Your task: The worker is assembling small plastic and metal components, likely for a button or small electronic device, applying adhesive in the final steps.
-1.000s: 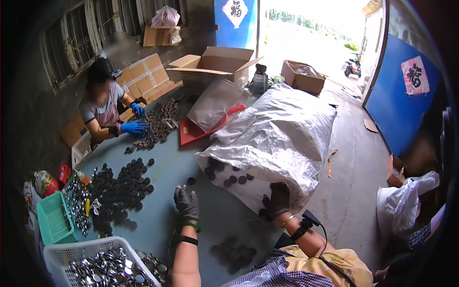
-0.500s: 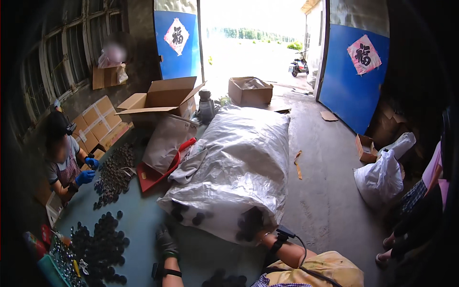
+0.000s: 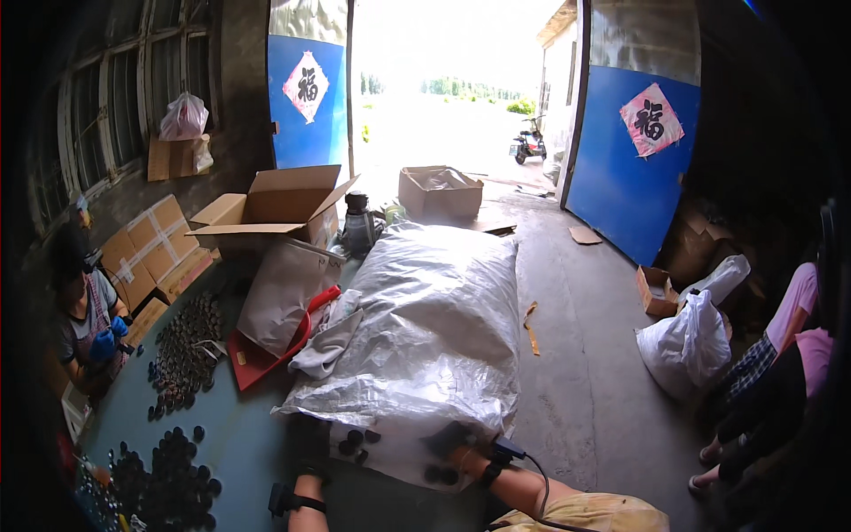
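A big white woven sack [image 3: 425, 328] lies on the table in front of me, its mouth toward me. Several round black caps [image 3: 355, 439] rest on the lower flap of the mouth. My left hand [image 3: 308, 443], in a dark glove, is at the left corner of the mouth; shadow hides its fingers. My right hand [image 3: 450, 439], also dark-gloved, is at the right side of the mouth above two more caps, its fingers smeared by motion. A heap of black caps [image 3: 168, 479] sits on the table to the left.
A red scoop [image 3: 241, 359] lies left of the sack, with an open cardboard box [image 3: 284, 208] and a dark jug [image 3: 359, 226] behind. A co-worker in blue gloves [image 3: 106, 340] sits at far left beside a pile of small parts [image 3: 191, 341]. Another person [image 3: 780, 355] stands at right.
My left hand has moved from the table up to the sack's left corner. My right hand has shifted at the mouth, where fewer caps now show beneath it. The co-worker's gloved hands have drawn back.
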Action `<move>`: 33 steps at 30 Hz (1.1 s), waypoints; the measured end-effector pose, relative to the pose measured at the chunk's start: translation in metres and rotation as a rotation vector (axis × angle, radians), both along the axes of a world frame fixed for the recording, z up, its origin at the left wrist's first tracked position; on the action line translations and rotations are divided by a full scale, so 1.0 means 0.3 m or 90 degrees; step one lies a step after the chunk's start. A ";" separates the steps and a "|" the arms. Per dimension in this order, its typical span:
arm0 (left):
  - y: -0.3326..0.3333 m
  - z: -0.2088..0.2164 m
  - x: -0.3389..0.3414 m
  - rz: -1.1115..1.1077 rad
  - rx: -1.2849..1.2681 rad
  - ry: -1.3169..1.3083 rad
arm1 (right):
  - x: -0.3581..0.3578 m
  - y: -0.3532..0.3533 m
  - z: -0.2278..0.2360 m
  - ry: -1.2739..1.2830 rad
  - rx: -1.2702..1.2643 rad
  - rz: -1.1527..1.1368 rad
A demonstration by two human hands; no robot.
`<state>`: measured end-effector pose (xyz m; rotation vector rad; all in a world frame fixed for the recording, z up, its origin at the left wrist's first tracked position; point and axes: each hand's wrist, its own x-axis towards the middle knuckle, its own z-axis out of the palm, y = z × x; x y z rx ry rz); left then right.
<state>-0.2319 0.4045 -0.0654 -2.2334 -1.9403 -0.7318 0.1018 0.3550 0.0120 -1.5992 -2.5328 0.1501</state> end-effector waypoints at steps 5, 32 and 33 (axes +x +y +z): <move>0.119 -0.210 -0.086 0.075 0.032 0.146 | -0.033 0.044 -0.031 0.045 0.024 -0.001; -0.074 0.015 0.038 -0.226 0.144 -0.036 | -0.371 0.250 -0.107 0.683 -0.385 0.062; -0.112 0.019 0.044 -0.192 0.114 -0.072 | -0.387 0.260 -0.173 0.683 -0.393 0.069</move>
